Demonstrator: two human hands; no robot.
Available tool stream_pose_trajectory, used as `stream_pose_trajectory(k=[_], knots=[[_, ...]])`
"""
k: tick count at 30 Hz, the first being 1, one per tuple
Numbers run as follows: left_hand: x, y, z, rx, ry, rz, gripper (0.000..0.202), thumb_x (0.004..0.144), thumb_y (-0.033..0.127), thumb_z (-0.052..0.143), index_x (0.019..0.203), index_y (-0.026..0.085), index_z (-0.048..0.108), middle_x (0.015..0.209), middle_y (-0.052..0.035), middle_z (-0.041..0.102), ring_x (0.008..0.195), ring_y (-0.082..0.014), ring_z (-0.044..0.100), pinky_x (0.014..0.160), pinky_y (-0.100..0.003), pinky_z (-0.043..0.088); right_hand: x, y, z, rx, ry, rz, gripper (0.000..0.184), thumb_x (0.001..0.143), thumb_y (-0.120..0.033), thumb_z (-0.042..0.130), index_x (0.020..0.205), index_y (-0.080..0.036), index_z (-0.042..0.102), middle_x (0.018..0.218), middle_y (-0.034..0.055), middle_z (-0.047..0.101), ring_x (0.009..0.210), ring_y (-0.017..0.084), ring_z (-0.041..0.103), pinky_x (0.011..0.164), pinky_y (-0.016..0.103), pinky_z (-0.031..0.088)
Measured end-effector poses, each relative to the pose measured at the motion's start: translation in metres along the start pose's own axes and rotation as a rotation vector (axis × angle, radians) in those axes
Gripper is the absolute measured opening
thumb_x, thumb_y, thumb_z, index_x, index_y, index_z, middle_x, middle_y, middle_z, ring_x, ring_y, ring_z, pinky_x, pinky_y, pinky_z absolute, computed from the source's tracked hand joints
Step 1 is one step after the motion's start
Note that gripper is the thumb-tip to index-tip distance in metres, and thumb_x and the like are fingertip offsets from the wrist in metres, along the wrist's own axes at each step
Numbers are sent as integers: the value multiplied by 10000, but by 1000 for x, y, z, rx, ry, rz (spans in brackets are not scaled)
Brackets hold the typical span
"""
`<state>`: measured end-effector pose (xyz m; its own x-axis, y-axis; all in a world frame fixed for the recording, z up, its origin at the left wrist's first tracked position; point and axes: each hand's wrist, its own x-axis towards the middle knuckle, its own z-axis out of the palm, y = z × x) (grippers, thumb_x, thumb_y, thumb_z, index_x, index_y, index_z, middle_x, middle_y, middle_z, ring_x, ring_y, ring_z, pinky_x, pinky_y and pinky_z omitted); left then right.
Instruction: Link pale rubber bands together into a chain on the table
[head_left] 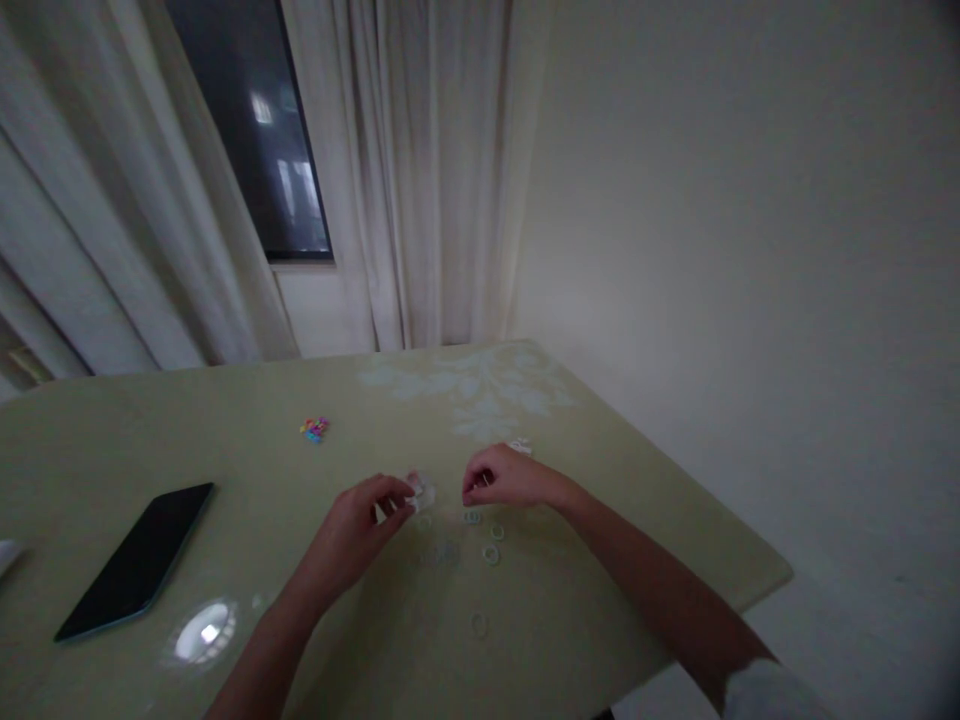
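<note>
My left hand [364, 525] is closed in a pinch at the edge of a small clear plastic piece [422, 492] near the middle of the table. To its right, my right hand [506, 475] has its fingers pinched together just above the tabletop; what they hold, if anything, is too small to make out. Right below those fingertips lies a small pale piece [472, 517]. Nearer to me are pale rings, one ring [490, 554] close to another ring [497, 533]. A fainter ring [479, 625] lies closer still. Faint clear bits [448, 551] rest between the hands.
A small pile of colourful pieces [315, 430] lies farther back on the glossy table [247, 420]. Several white bits [520, 446] sit just behind my right hand. At left is a dark tablet [139, 560]. The wall [735, 250] runs along the table's right side.
</note>
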<state>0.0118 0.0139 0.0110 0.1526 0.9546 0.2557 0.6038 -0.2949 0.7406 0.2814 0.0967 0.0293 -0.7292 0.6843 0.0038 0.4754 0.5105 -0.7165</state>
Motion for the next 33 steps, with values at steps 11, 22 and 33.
stream_pose_trajectory(k=[11,22,33], knots=[[-31,48,59,105,-580,52,180,771,206,670,881,266,800,917,-28,744,799,-207,690,707,-286,469,-52,1,31,-149,-34,35,111,772,-197,772,870,-206,822,767,7,695,690,144,591,635,242,389],[-46,55,58,269,-625,114,165,911,206,499,902,208,664,981,-79,710,864,-231,647,788,-337,468,-52,-9,48,-410,-90,53,91,763,-260,741,820,-190,729,858,48,696,768,192,586,663,275,370],[-16,41,40,-310,-196,45,131,906,302,664,945,229,765,904,-44,785,851,-204,731,810,-296,546,-47,-7,38,493,147,58,80,733,-228,650,783,-170,627,644,-59,473,602,99,381,559,236,290]])
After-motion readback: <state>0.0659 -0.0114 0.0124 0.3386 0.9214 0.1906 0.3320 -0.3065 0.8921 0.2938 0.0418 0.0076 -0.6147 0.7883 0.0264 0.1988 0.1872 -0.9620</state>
